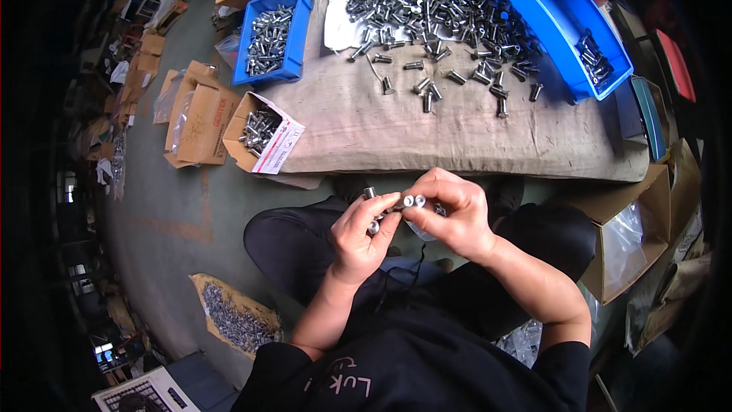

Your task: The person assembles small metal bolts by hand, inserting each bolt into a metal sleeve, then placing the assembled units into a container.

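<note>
My left hand is closed round a few short shiny metal pins, their round ends poking out between the fingers. Opposite it, my right hand pinches with thumb and fingertips at two pale, round-ended pins held side by side where the hands meet. Both hands are above my lap, just short of the table edge. Fingers hide most of the pins' length. A large heap of headed metal pins spreads over a white cloth on the covered table, with several loose ones nearer to me.
Blue bins holding pins stand on the table's left and right. A small carton of pins sits at the near left corner. Open cardboard boxes lie left and right. On the floor is a tray of small metal parts.
</note>
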The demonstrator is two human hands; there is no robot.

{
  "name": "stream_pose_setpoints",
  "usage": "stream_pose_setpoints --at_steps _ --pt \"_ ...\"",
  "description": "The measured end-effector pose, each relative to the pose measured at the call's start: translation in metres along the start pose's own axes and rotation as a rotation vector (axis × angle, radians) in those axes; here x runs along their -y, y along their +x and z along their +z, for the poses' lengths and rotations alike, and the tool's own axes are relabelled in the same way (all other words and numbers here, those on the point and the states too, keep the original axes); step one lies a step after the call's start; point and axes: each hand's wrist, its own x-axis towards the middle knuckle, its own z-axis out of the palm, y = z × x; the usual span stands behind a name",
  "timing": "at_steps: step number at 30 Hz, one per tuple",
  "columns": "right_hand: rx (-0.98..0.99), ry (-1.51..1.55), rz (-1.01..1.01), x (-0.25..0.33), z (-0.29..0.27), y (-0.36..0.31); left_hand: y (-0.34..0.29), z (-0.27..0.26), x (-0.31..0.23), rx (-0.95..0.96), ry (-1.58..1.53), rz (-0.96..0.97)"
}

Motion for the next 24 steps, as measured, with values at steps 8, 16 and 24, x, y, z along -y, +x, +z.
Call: stream_pose_setpoints --at_steps 8,16,24 --pt "0.083 0.977 0.583 -0.011 -0.010 0.007 0.001 -0.011 -0.004 0.156 -1.177 -0.530" --pt "0.128 0.570 0.534 -0.004 0.000 0.008 -0.001 -0.002 0.003 0.300 -1.440 -0.690" --pt "0.011 -0.413 -0.232 -0.007 0.005 0.004 -0.005 -0.003 0.016 0.002 -1.181 -1.146"
